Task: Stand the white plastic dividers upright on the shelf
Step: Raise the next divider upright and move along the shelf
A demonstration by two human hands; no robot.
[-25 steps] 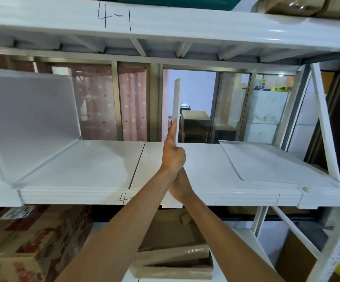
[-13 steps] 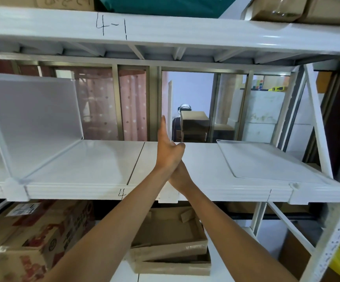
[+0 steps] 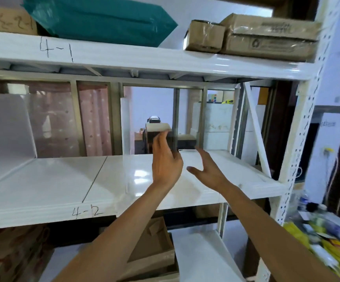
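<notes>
Only the head view is given, and it is blurred by motion. At the centre of the frame the left hand (image 3: 166,165) is raised with fingers extended upward and slightly spread; nothing is held in its grip. Just to its right, the right hand (image 3: 207,171) is seen palm down with fingers splayed, its grip likewise open and empty, above the flat divider (image 3: 224,159) that lies on the right part of the shelf (image 3: 49,186). Whether that hand touches the panel cannot be told.

Left of the hands, near the middle of the frame, an upright divider (image 3: 126,139) is seen standing on the shelf, its thin edge turned toward the camera, apart from both hands. At the far left edge a left divider (image 3: 6,129) is also seen, raised and leaning at a tilt.

On the shelf's front lip "4-2" is written by hand; "4-1" is written on the upper shelf (image 3: 124,55). A teal package (image 3: 95,19) and cardboard boxes (image 3: 262,35) are stored on top, across the upper frame.
</notes>
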